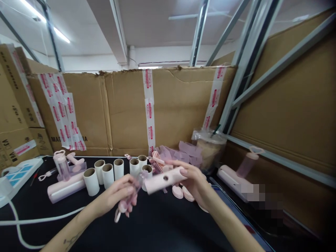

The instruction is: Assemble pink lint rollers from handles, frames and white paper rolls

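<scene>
A pale pink, hollow plastic cylinder (160, 182) with a small round dark hole in its side is hanging above the middle of the desk, tilting down toward its left end. The right hand (193, 178) is gripping its right end, fingers clamped on the wall. The left hand (123, 196) is curling its fingers around a translucent pink handle piece (122, 206), whose loop is pointing downward; its upper end is blurring close to the cylinder, and whether they are touching I cannot tell.

Behind the hands, seven white cardboard tubes (91, 185) with brown insides are standing upright on the black desk (157, 227). Flat pale pink discs (177, 191) are lying just beneath the right hand, and translucent lilac pieces (181, 154) are heaping up behind it. A pink roller with an upright translucent handle (68, 189) is lying at the left, near a white power strip with blue panels (21, 175). At the right, a lidded plastic cup with a green straw (210, 150) is standing before the brown cardboard wall (128, 112).
</scene>
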Motion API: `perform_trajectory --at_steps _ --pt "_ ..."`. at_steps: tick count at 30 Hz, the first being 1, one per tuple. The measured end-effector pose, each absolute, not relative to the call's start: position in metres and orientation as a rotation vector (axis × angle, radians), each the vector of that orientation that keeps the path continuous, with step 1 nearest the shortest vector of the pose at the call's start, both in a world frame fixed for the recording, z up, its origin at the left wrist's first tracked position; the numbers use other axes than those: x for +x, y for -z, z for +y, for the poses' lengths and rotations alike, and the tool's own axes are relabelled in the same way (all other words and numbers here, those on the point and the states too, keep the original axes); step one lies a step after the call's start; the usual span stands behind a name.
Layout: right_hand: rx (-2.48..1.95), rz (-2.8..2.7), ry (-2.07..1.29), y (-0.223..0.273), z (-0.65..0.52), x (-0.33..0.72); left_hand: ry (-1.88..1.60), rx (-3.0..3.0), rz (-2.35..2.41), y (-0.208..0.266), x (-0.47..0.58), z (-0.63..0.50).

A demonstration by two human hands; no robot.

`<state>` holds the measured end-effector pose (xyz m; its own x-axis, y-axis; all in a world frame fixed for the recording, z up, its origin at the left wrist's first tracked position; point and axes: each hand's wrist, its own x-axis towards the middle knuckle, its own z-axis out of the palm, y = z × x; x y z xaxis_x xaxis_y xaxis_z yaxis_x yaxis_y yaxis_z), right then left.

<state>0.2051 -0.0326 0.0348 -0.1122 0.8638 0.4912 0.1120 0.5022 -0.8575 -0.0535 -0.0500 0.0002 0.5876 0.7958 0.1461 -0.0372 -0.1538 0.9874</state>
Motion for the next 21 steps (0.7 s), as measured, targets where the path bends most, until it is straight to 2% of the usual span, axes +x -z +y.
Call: perform_trajectory --at_steps 3,8,14,21 --pt "-0.827 -1.553 -0.762 -0.033 -0.028 0.215 -1.010 1.767 0.868 0.007 -0.056 -0.052" --pt "-0.628 -1.880 -0.134 -0.015 -0.027 0.199 -1.070 2.080 1.327 0.012 -0.048 -0.056" --pt "-0.464 -1.998 0.137 0.003 -0.033 0.178 -1.050 2.092 1.312 0.010 -0.048 -0.057" --pt "-0.426 -2.055 0.220 0.008 -0.029 0.183 -1.077 1.937 1.155 0.009 -0.050 -0.054"
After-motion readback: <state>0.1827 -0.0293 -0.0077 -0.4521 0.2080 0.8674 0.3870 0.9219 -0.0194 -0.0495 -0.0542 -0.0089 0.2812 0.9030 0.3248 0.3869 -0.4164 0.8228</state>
